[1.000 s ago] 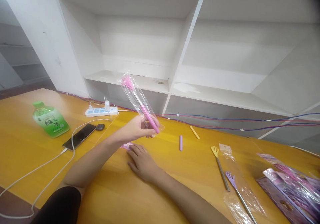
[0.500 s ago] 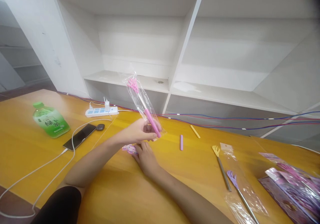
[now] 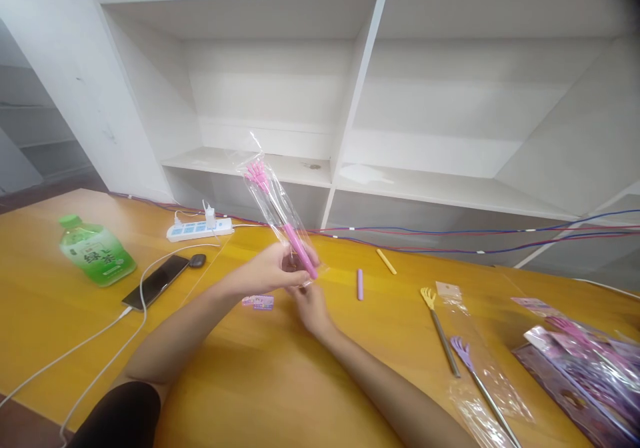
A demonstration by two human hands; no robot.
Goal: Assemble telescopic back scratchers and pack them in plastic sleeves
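In my left hand (image 3: 285, 268) is a pink back scratcher (image 3: 301, 253), gripped by its handle and tilted up to the left. A clear plastic bag (image 3: 274, 209) surrounds its metal rod and claw-shaped head. My right hand (image 3: 311, 307) is just below, close against the left hand and the handle's lower end. Its fingers are curled and partly hidden, so what they hold cannot be made out. A small purple printed card (image 3: 259, 302) lies on the table left of my right hand.
A purple stick (image 3: 360, 285) and a yellow stick (image 3: 386, 261) lie ahead. Yellow (image 3: 440, 331) and purple back scratchers (image 3: 483, 388) lie right, beside clear wrappers and a packaged pile (image 3: 585, 368). Leftward are a green bottle (image 3: 99, 251), a phone (image 3: 156, 284) and a power strip (image 3: 200, 229).
My right hand has let go of the purple card and moved right and up to the lower end of the pink back scratcher. The card stays on the table.
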